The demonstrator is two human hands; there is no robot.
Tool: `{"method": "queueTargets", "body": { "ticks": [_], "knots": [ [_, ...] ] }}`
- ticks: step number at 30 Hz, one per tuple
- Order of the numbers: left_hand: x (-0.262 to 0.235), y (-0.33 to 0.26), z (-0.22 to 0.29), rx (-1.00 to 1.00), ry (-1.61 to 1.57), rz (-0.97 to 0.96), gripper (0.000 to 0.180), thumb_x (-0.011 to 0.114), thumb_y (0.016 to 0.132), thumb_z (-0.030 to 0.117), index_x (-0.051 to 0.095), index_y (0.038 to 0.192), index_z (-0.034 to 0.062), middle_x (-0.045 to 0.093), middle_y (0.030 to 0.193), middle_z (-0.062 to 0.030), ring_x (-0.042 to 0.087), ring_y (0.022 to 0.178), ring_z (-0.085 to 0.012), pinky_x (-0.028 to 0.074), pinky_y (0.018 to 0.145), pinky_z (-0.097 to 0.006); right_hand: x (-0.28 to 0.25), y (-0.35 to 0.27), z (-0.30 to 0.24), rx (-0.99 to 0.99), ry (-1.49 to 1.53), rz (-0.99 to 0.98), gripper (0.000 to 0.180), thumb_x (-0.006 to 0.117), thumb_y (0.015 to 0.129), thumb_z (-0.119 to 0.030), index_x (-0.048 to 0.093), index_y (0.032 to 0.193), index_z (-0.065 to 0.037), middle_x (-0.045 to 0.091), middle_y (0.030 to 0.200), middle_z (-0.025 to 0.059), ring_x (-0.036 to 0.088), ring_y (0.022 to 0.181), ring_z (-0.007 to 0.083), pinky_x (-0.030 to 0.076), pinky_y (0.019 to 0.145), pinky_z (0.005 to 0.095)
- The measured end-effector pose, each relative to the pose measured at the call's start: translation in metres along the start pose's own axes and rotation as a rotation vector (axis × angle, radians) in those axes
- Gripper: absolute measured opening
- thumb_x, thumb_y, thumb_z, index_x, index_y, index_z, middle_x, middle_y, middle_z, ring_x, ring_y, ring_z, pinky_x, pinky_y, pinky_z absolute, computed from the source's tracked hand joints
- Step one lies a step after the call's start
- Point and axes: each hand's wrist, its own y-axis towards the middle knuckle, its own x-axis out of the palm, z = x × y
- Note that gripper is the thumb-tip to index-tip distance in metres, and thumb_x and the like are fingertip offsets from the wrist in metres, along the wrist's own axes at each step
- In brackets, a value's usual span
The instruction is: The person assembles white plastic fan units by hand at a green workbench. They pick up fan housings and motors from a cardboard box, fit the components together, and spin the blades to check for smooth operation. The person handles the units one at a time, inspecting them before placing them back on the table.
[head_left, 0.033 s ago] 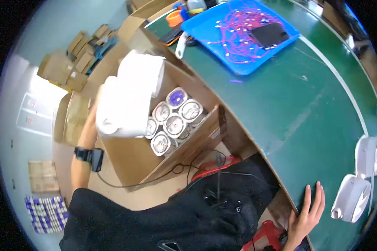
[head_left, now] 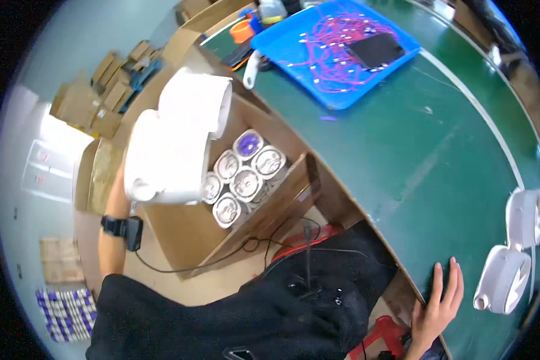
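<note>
My left hand reaches out at the left and holds up a white two-part plastic housing. Its fingers are mostly hidden behind the housing. Beneath and beside the housing is an open cardboard box, with several rounded white units standing in it; one shows a purple inside. At the lower right my right hand lies on the green table, fingers stretched out and holding nothing. To its right lies another pair of joined white housings with blade-like shapes in their openings.
A blue tray of tangled pink wires and a black flat piece sits on the far table. An orange roll and a white-handled tool are left of it. A black cable trails from my left wrist. Cardboard boxes are stacked far left.
My left hand and the white housing have shifted slightly left and down over the box. The whole view has moved a little; my right hand stays on the table.
</note>
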Motion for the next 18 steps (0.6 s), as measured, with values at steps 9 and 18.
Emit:
{"method": "queueTargets", "body": {
  "ticks": [9, 18],
  "knots": [
    [0.092, 0.144, 0.107, 0.866, 0.2, -0.763, 0.035, 0.07, 0.071, 0.007, 0.066, 0.103, -0.007, 0.066, 0.112, -0.0207, 0.065, 0.103, -0.0302, 0.05, 0.091, -0.038, -0.004, 0.003, 0.002, -0.001, 0.043, 0.041, 0.058, 0.064, 0.068, -0.011, 0.059, 0.126, -0.009, 0.05, 0.135, 0.0193, 0.05, 0.121, 0.0377, 0.041, 0.101, 0.0525],
    [0.282, 0.216, 0.195, 1.159, 0.334, -1.055, 0.041, 0.07, 0.067, 0.01, 0.065, 0.103, -0.0085, 0.066, 0.11, -0.0234, 0.064, 0.1, -0.0374, 0.05, 0.088, -0.041, -0.012, -0.005, 0.006, 0.008, 0.096, 0.021, 0.072, 0.075, 0.065, -0.02, 0.054, 0.134, -0.017, 0.049, 0.139, 0.0145, 0.05, 0.123, 0.032, 0.041, 0.103, 0.0481]
  ]
}}
